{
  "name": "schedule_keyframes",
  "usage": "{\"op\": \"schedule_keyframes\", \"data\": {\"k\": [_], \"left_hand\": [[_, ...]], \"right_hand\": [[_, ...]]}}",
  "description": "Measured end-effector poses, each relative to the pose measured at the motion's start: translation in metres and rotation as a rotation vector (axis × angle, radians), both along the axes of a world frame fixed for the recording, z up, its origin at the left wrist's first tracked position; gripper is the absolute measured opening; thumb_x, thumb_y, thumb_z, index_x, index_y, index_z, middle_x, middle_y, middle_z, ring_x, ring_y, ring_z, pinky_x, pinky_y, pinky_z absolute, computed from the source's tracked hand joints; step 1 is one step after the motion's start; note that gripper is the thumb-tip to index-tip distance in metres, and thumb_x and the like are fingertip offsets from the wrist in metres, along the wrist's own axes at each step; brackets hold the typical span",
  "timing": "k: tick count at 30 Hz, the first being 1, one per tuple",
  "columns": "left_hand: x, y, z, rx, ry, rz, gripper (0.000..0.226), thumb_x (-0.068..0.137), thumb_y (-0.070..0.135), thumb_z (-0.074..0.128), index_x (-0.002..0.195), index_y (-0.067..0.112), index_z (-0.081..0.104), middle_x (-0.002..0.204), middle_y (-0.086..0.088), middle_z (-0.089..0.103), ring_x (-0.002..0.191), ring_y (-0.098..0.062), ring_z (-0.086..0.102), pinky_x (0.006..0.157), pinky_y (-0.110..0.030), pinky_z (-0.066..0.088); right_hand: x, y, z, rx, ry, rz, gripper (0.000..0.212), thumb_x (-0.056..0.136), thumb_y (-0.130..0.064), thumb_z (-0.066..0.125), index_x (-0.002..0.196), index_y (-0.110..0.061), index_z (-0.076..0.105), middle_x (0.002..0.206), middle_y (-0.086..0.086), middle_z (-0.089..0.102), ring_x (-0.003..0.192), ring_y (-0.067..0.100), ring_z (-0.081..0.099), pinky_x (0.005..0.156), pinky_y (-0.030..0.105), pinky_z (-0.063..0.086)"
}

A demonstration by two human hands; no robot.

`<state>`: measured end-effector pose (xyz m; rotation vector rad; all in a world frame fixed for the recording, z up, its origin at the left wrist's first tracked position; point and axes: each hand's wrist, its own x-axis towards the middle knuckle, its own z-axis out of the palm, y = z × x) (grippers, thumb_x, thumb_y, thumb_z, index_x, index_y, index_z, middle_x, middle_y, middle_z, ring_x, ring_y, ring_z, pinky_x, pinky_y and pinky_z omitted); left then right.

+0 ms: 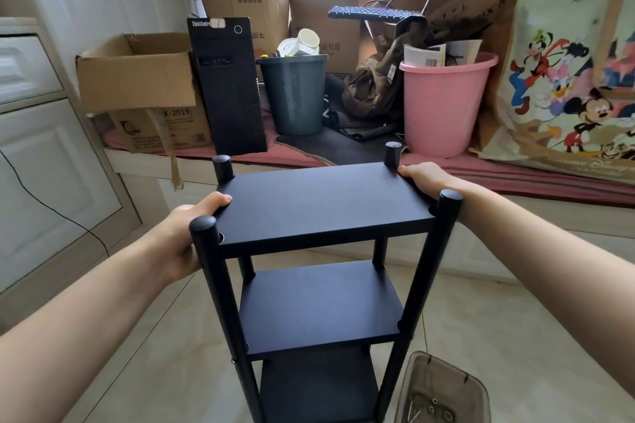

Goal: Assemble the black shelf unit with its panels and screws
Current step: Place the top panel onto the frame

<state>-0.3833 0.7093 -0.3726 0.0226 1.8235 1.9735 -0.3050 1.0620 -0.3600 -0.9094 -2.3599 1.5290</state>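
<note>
Head view, and the black shelf unit [319, 251] stands upright in the centre of the frame on the tiled floor [165, 354], with three panels stacked between four round posts. The left hand [187, 233] grips the left edge of the top panel [319, 203], with its fingers [220, 200] curled up over the rim beside the near left post [206, 251]. The right hand [427, 178] clasps the right edge, its fingertips on the panel just beside the far right post [392, 152], the palm hidden behind the near right post [446, 213]. By the look of it this is thin board on slim posts, so probably light and fairly stiff, though tall and narrow enough to tip or rack sideways. The smooth matte panel edges could slip, so the sounder hold is likely at the posts or under the panel ends, both sides at once. Hard to make out: the unit's feet and the lowest panel [319, 385] run off the bottom of the frame, so its footing is unseen. Screw heads show only as small dots at the post joints, and how tight they are cannot be judged. At lower right a clear plastic tray [443, 388] holds small metal pieces, too small to identify and partly cut off.
</note>
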Motion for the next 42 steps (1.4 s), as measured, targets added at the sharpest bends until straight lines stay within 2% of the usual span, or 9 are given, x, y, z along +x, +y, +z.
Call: {"op": "schedule_keyframes", "data": {"k": [10,15,21,25,30,33,36,40,42], "left_hand": [[0.002,-0.001,-0.010,-0.036,-0.063,-0.040,0.029,0.093,0.038,0.066,0.099,0.010,0.065,0.079,-0.004,0.060,0.059,-0.017,0.052,0.055,-0.026,0.045],[0.006,0.000,-0.015,-0.034,-0.086,-0.022,0.024,0.095,0.036,0.064,0.096,0.012,0.066,0.069,-0.001,0.059,0.047,-0.012,0.049,0.043,-0.017,0.044],[0.005,-0.001,-0.018,0.030,-0.090,-0.030,0.037,0.091,0.038,0.068,0.118,0.011,0.069,0.109,-0.007,0.061,0.101,-0.025,0.045,0.089,-0.035,0.040],[0.004,-0.002,-0.018,0.062,-0.117,-0.066,0.058,0.079,0.038,0.075,0.128,0.008,0.066,0.113,-0.007,0.062,0.104,-0.025,0.044,0.089,-0.032,0.042],[0.007,0.002,-0.021,0.118,-0.151,-0.003,0.044,0.091,0.032,0.070,0.127,0.009,0.066,0.119,-0.006,0.067,0.104,-0.023,0.054,0.106,-0.035,0.043],[0.014,0.007,-0.019,0.151,-0.152,0.070,0.028,0.091,0.028,0.069,0.114,0.012,0.068,0.112,-0.005,0.067,0.098,-0.022,0.057,0.091,-0.031,0.046],[0.019,0.009,-0.018,0.174,-0.133,0.127,0.026,0.091,0.025,0.068,0.113,0.012,0.065,0.111,-0.006,0.064,0.092,-0.022,0.056,0.076,-0.029,0.046],[0.028,0.007,-0.018,0.181,-0.124,0.181,0.028,0.089,0.024,0.069,0.114,0.013,0.065,0.109,-0.007,0.062,0.084,-0.020,0.056,0.071,-0.029,0.046],[0.033,0.005,-0.021,0.185,-0.124,0.218,0.026,0.087,0.025,0.071,0.111,0.014,0.067,0.107,-0.006,0.062,0.082,-0.020,0.057,0.067,-0.029,0.046]], "right_hand": [[0.004,-0.004,-0.008,-0.011,-0.061,0.000,0.031,0.100,-0.033,0.049,0.088,-0.009,0.062,0.089,0.010,0.067,0.074,0.027,0.062,0.069,0.033,0.046],[0.010,-0.007,-0.009,-0.045,-0.078,-0.015,0.031,0.101,-0.037,0.048,0.087,-0.013,0.062,0.086,0.009,0.064,0.071,0.025,0.057,0.058,0.027,0.039],[0.017,-0.009,-0.009,-0.114,-0.064,-0.006,0.033,0.101,-0.041,0.047,0.100,-0.013,0.064,0.091,0.007,0.066,0.074,0.024,0.059,0.063,0.030,0.042],[0.020,-0.010,-0.009,-0.085,-0.061,-0.013,0.037,0.100,-0.048,0.047,0.094,-0.014,0.063,0.083,0.003,0.062,0.064,0.018,0.056,0.054,0.025,0.039],[0.047,-0.006,-0.009,-0.346,0.098,-0.044,0.044,0.106,-0.038,0.041,0.087,-0.004,0.062,0.065,0.007,0.067,0.051,0.018,0.062,0.043,0.021,0.046],[0.071,-0.010,-0.008,-0.424,0.251,-0.142,0.043,0.107,-0.035,0.038,0.100,-0.001,0.064,0.089,0.013,0.070,0.070,0.024,0.069,0.054,0.030,0.054],[0.092,-0.026,-0.014,-0.382,0.375,-0.213,0.042,0.107,-0.038,0.035,0.097,-0.009,0.063,0.084,0.008,0.072,0.061,0.020,0.071,0.063,0.034,0.054],[0.108,-0.053,-0.029,-0.415,0.373,-0.143,0.046,0.104,-0.055,0.028,0.107,-0.023,0.061,0.101,0.006,0.069,0.085,0.027,0.070,0.068,0.032,0.051],[0.108,-0.062,-0.032,-0.425,0.362,-0.152,0.053,0.101,-0.063,0.024,0.102,-0.024,0.060,0.104,0.007,0.069,0.084,0.026,0.072,0.065,0.027,0.052]]}}
